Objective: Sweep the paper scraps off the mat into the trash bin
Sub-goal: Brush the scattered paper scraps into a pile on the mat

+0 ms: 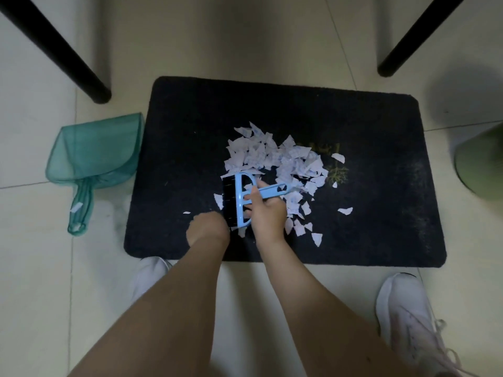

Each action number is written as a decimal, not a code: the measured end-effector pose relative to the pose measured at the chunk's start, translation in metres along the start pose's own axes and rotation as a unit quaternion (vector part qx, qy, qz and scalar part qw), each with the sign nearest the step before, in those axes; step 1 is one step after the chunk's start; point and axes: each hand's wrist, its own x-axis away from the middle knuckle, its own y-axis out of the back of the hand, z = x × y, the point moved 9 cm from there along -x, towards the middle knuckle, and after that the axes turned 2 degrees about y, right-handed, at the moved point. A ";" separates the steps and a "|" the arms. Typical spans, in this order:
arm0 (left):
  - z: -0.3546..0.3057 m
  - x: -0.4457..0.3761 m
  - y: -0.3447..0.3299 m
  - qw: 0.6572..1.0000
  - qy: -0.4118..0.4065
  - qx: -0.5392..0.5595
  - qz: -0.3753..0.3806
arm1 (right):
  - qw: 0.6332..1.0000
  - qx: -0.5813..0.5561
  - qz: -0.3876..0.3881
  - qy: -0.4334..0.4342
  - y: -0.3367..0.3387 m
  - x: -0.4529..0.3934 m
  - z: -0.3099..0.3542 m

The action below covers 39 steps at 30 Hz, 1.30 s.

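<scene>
- Paper scraps lie in one loose white heap near the middle of the dark mat, with some single pieces spread toward the near and right side of the heap.
- One small scrap lies alone on the mat, just left of my left hand.
- The blue hand brush is at the near-left edge of the heap, its black bristles pointing to the left and its handle going to the right, over the scraps.
- My right hand holds the brush; the fingers are curled around the blue frame where the handle begins.
- My left hand is just beside the brush bristles, low over the mat. I see only its back, so I cannot tell if the fingers are bent or hold something.
- A green dustpan lies on the tile floor, touching the left edge of the mat, with a small scrap on its handle.
- At the right border of the view I see a blurred green object; I cannot tell what it is.
- Two black furniture legs stand on the floor beyond the mat.
- My white shoes are on the floor at the near side of the mat.
</scene>
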 end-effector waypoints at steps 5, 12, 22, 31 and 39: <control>0.051 -0.013 -0.006 0.997 0.062 0.020 0.032 | 0.991 0.103 0.083 0.003 -0.059 0.010 -0.005; 0.080 -0.025 -0.017 0.995 0.070 0.034 0.057 | 0.963 0.182 0.199 0.012 -0.111 0.015 -0.015; 0.081 -0.027 -0.012 0.995 0.040 0.042 0.079 | 0.938 0.332 0.032 0.088 -0.054 -0.007 0.017; 0.076 -0.030 -0.021 0.994 0.058 0.011 0.097 | 0.893 0.405 0.170 0.091 -0.080 0.012 -0.015; 0.075 -0.036 -0.029 0.992 0.070 0.002 0.105 | 0.929 0.312 0.151 0.125 -0.052 0.008 0.013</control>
